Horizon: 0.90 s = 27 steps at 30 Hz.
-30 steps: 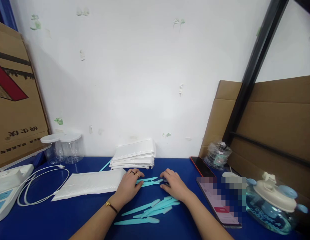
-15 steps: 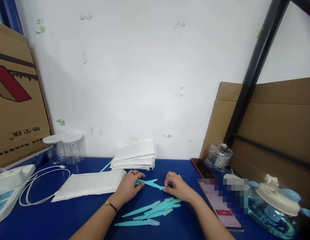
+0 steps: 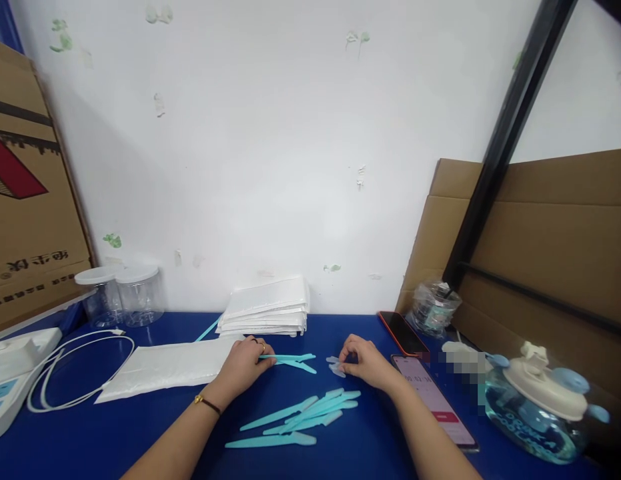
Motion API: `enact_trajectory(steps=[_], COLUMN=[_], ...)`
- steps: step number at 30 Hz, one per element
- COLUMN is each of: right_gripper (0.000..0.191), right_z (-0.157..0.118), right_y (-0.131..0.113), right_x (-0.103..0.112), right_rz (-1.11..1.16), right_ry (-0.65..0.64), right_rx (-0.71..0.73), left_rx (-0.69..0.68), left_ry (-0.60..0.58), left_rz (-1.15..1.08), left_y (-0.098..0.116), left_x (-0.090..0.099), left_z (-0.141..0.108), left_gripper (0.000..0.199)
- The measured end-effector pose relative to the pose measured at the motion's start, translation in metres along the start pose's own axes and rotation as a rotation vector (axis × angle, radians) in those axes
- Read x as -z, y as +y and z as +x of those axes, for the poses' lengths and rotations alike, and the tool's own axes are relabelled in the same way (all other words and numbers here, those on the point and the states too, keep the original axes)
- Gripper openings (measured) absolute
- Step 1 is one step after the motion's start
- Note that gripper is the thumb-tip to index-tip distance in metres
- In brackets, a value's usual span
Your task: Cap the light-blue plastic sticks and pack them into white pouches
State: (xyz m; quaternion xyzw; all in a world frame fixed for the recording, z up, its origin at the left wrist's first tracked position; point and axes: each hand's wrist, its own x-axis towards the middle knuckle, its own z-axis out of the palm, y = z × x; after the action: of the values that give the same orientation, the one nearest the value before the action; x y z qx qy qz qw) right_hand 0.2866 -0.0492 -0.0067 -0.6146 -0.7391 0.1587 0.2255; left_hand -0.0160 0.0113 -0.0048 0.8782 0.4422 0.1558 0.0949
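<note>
My left hand (image 3: 247,363) is closed on two turquoise eyebrow razors (image 3: 295,360), whose blade ends point right and spread apart. Across a short gap, my right hand (image 3: 361,360) pinches small translucent blade caps (image 3: 335,366) between thumb and fingers. Just in front of both hands lies a loose pile of several more eyebrow razors (image 3: 310,417), their broader ends to the right. A flat white padded mailer (image 3: 165,367) stretches out to the left, its right end beside my left hand. Behind it a stack of white mailers (image 3: 265,307) rests against the wall.
Two clear lidded jars (image 3: 140,297), a white cable (image 3: 80,337) and a power strip (image 3: 20,373) occupy the left. On the right are two phones (image 3: 433,400), a wrapped cup (image 3: 433,310) and a blue-tinted water bottle (image 3: 537,413). Cardboard (image 3: 555,240) stands behind them.
The translucent caps have come off the held razors and are now in my right hand. My left hand has drawn left with the razors, opening a gap. The camera view has shifted slightly.
</note>
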Motion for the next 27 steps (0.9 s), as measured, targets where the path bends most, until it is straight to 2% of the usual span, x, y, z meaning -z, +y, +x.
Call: enact_trajectory(steps=[2, 5, 6, 9, 11, 14, 17, 21, 25, 27], right_gripper=[0.007, 0.007, 0.008, 0.007, 0.009, 0.014, 0.017, 0.026, 0.023, 0.021], right_z=[-0.001, -0.005, -0.006, -0.011, -0.013, -0.013, -0.011, -0.010, -0.009, -0.007], right_y=[-0.001, -0.014, -0.019, -0.036, -0.044, -0.051, -0.054, -0.057, -0.054, -0.045], right_x=[0.000, 0.000, -0.001, -0.005, -0.009, -0.016, -0.019, -0.018, -0.014, -0.011], right_rz=[0.001, 0.044, 0.061, 0.096, 0.107, 0.102, 0.055, -0.032, -0.078, -0.094], right_ry=[0.017, 0.004, -0.015, -0.093, -0.146, -0.198, -0.216, -0.174, -0.158, -0.132], right_rx=[0.011, 0.074, 0.093, 0.122, 0.138, 0.176, 0.213, 0.265, 0.308, 0.280], left_rx=[0.003, -0.011, -0.028, -0.082, -0.084, -0.084, -0.093, -0.065, -0.065, -0.046], left_ry=[0.020, 0.043, 0.005, -0.213, -0.284, -0.229, -0.188, -0.136, -0.102, -0.086], left_rz=[-0.006, -0.035, -0.055, -0.115, -0.125, -0.100, -0.092, -0.061, -0.036, -0.037], left_y=[0.002, 0.014, 0.019, 0.032, 0.037, 0.039, 0.038, 0.040, 0.040, 0.036], left_x=[0.001, 0.006, 0.008, 0.011, 0.009, 0.003, 0.000, 0.002, 0.003, 0.003], left_z=[-0.002, -0.009, -0.012, -0.024, -0.028, -0.027, -0.020, -0.013, -0.010, -0.007], left_gripper=[0.016, 0.022, 0.022, 0.022, 0.017, 0.008, 0.006, 0.010, 0.011, 0.011])
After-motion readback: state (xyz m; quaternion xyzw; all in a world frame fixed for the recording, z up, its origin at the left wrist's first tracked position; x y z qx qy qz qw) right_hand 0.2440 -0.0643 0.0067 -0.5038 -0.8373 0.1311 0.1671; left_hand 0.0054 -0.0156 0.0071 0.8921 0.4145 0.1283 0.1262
